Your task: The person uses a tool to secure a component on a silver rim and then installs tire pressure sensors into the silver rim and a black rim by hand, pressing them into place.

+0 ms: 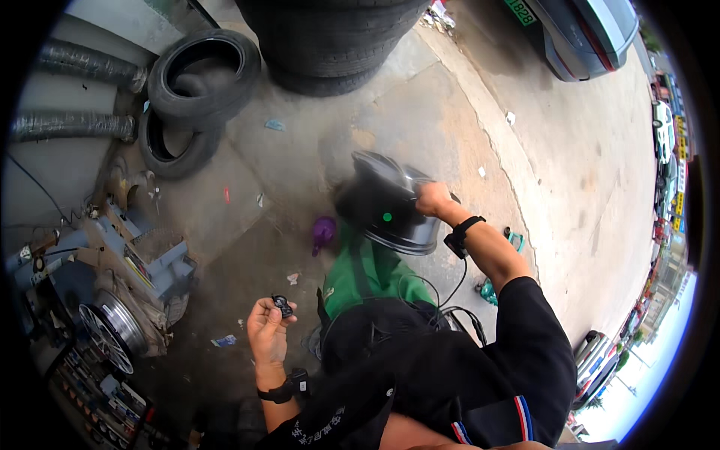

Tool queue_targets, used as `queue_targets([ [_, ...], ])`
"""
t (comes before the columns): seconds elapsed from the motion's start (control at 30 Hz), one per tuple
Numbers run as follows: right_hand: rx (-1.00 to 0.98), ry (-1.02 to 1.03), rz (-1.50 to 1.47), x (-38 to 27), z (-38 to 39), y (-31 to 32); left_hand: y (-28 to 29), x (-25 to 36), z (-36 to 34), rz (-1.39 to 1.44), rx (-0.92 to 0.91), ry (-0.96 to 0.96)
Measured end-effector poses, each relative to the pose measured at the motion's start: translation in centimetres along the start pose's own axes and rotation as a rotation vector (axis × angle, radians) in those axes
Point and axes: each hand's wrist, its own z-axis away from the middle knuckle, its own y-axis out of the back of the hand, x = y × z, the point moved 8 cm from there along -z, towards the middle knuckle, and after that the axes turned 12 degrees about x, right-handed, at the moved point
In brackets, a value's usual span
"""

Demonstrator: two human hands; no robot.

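Black sleeves and wrist straps nearest the lens, both forearms reaching out over the concrete floor [300,165]. Left hand [268,330] raised palm-up, fingers [262,309] pinched round a small dark object [283,304], perhaps a valve part or clip; too small to tell which. Right hand [433,199] stretched forward, fingers clenched over the upper edge of a dark metal wheel rim [390,206], held tilted on its side above the floor, blurred with motion. Green cloth [360,274] directly beneath the rim, a purple container [323,232] just beside it, black cables [450,300] looped near the right forearm. Loose tyres [199,75] well apart at upper left, a tall tyre stack [330,37] beyond, a machine with a spoked wheel [112,326] at far left, a parked car [585,37] at upper right.

Judged risky: only a one-handed hold on the edge of a heavy, swinging rim, so likely to slip or twist free and drop onto floor or foot. Could also snag the cables, knock over the purple container, or shake the small piece loose from so light a pinch.
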Motion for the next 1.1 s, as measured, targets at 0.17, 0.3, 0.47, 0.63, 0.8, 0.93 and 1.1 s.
queue_targets([
  [0.17,0.008,0.104,0.009,0.0,-12.3,1.4,-6.6,-1.3,-7.2,-0.031,0.015,0.016],
  [0.3,-0.012,0.179,0.043,0.0,-18.1,0.0,-8.0,-3.2,-8.3,-0.071,0.069,0.053],
  [0.47,-0.080,0.271,0.062,-0.9,-24.3,-0.9,-9.1,-7.3,-10.5,-0.058,0.188,0.070],
  [0.63,-0.138,0.341,0.077,-0.8,-28.4,-3.1,-11.6,-12.3,-13.1,-0.007,0.242,0.122],
  [0.8,-0.173,0.411,0.144,-1.7,-30.7,-0.4,-13.9,-15.7,-13.4,0.049,0.243,0.144],
  [0.93,-0.153,0.430,0.138,-1.2,-32.4,-1.7,-14.8,-16.6,-14.3,0.047,0.238,0.147],
  [1.1,-0.132,0.478,0.113,-1.5,-34.0,-1.6,-14.8,-17.5,-16.3,0.005,0.257,0.133],
])
